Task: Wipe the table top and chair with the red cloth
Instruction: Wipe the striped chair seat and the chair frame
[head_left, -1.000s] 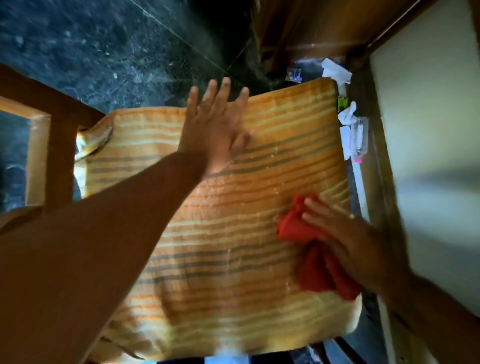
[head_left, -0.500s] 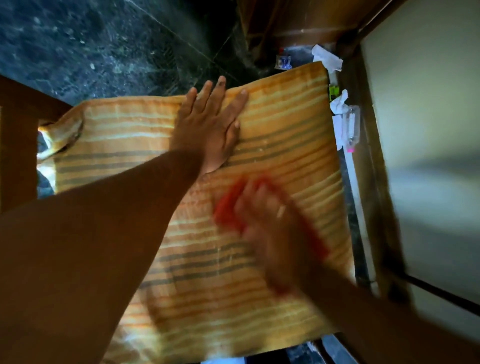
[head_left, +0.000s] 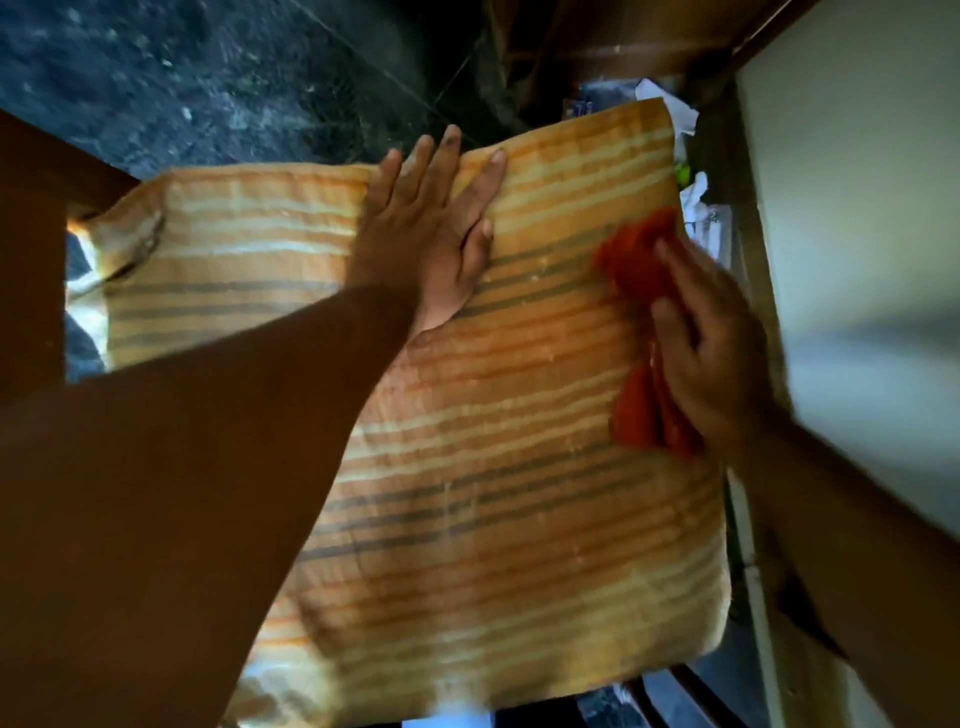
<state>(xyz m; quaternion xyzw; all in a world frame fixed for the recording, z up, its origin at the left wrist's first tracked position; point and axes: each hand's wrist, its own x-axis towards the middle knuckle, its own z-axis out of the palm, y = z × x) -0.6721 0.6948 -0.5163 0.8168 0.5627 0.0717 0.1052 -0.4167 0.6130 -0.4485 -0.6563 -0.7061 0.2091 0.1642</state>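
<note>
An orange striped cushion (head_left: 493, 467) covers the chair seat and fills the middle of the view. My left hand (head_left: 431, 234) lies flat on its far edge, fingers spread, pressing it down. My right hand (head_left: 706, 343) presses the bunched red cloth (head_left: 636, 280) against the cushion's right side. The cloth shows above and below my fingers. The chair's wooden frame (head_left: 31, 249) appears at the left. The pale table top (head_left: 857, 234) runs along the right.
Dark speckled floor (head_left: 182, 67) lies beyond the cushion. White paper scraps and small litter (head_left: 696, 197) sit in the gap between the cushion and the table's wooden edge (head_left: 748, 218). Dark wooden furniture (head_left: 597, 41) stands at the top.
My right hand swept the red cloth from the cushion's right side to its middle, then back to the right and further up. My left hand stayed flat on the far edge.
</note>
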